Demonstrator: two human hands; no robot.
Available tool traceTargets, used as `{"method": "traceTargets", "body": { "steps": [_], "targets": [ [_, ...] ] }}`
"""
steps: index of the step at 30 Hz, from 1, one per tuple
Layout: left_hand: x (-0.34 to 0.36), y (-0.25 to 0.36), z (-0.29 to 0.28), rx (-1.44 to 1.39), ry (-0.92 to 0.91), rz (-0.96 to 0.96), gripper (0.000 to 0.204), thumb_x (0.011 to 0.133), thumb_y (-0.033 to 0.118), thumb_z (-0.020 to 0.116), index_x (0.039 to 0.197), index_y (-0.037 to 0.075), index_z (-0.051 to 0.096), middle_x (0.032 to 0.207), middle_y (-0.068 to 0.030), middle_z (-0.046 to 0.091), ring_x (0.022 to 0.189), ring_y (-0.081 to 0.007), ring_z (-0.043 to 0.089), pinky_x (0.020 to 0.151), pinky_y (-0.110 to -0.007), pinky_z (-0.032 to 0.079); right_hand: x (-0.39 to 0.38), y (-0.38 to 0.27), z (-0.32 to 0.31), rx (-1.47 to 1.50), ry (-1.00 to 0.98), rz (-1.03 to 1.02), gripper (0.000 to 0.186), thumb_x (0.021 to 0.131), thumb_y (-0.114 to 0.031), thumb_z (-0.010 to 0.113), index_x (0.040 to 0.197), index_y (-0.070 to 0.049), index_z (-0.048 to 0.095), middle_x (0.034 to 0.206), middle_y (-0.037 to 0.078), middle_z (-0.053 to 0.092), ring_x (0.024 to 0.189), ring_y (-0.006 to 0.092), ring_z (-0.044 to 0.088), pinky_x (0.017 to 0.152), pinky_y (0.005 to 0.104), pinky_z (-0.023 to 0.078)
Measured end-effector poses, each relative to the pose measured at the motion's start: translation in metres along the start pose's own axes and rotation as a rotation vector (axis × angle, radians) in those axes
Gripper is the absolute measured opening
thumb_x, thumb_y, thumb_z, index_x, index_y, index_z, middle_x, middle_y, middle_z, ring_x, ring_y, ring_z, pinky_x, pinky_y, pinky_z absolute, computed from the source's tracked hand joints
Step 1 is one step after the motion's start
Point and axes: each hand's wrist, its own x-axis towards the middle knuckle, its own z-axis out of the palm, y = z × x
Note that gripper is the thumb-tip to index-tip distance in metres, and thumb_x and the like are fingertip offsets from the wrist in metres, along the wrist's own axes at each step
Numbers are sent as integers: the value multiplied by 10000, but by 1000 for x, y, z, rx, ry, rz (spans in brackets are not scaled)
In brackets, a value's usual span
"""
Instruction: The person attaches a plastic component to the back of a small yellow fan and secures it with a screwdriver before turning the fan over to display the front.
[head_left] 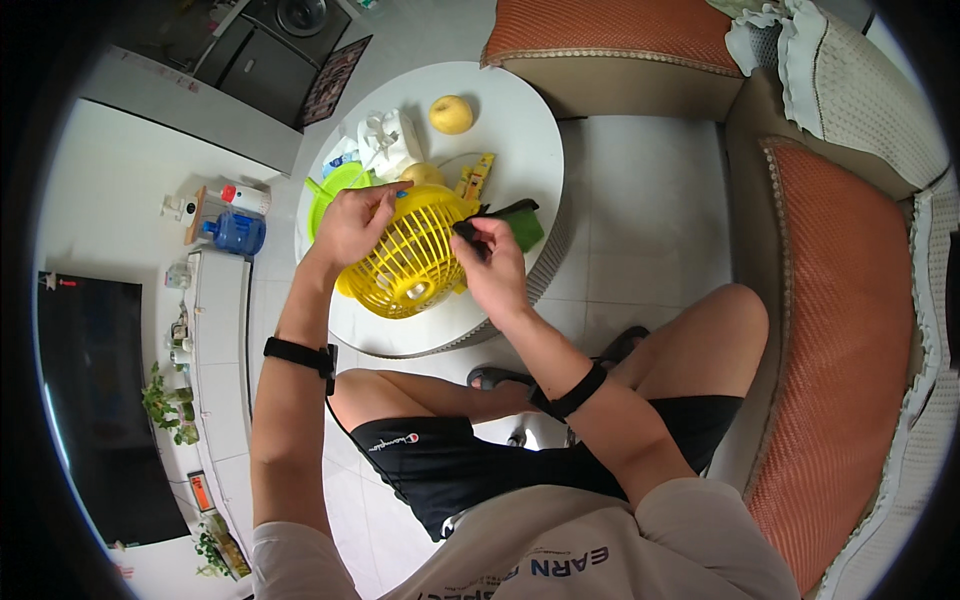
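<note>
A yellow slatted plastic basket (408, 262) lies tilted on the round white table (510, 100), its ribbed side toward me. My left hand (352, 225) grips its upper left rim, index finger stretched along the edge beside a small blue spot. To the right of the basket, my right hand (494, 262) is closed in a pinch on a small black piece (464, 231), whose kind I cannot make out. Just beyond those fingers is a green and black flat item (523, 225). A small pale thing shows through the slats.
Behind the basket are a yellow round fruit (451, 114), a white plastic bag (390, 142), a yellow packet (476, 176) and a bright green basin (335, 190). An orange-covered sofa (835, 340) stands at right. A blue water jug (238, 232) and a low white cabinet (220, 330) are at left.
</note>
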Motion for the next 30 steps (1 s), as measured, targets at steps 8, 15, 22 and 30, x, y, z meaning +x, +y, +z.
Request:
{"method": "traceTargets", "body": {
  "steps": [8, 15, 22, 30],
  "targets": [
    [-5, 3, -4, -11, -14, -47, 349, 1080, 258, 549, 1305, 106, 768, 641, -147, 606, 558, -260, 584, 607, -388, 490, -7, 16, -28, 132, -152, -85, 170, 973, -82, 790, 1125, -15, 753, 1222, 106, 707, 1038, 193, 721, 809, 305, 585],
    [0, 5, -2, 9, -59, 14, 347, 1082, 242, 547, 1311, 101, 766, 645, -146, 600, 560, -238, 579, 610, -373, 492, 36, 5, -12, -13, 30, -78, 150, 933, -38, 815, 1070, 11, 778, 955, 76, 795, 808, 126, 720, 769, 276, 581],
    [-5, 1, -2, -58, -45, -30, 346, 1084, 233, 549, 1313, 87, 763, 688, -141, 651, 579, -216, 584, 643, -349, 517, 29, -2, -19, -125, -54, 13, 116, 902, -49, 828, 987, -16, 756, 835, 72, 780, 751, 137, 723, 737, 296, 579],
    [-2, 4, -5, -98, -60, 29, 353, 1084, 220, 542, 1318, 68, 758, 651, -128, 615, 572, -195, 547, 639, -341, 505, 43, 2, -7, -33, 3, -47, 164, 927, -95, 818, 1000, -6, 702, 848, 82, 758, 746, 153, 704, 741, 316, 570]
  ]
}}
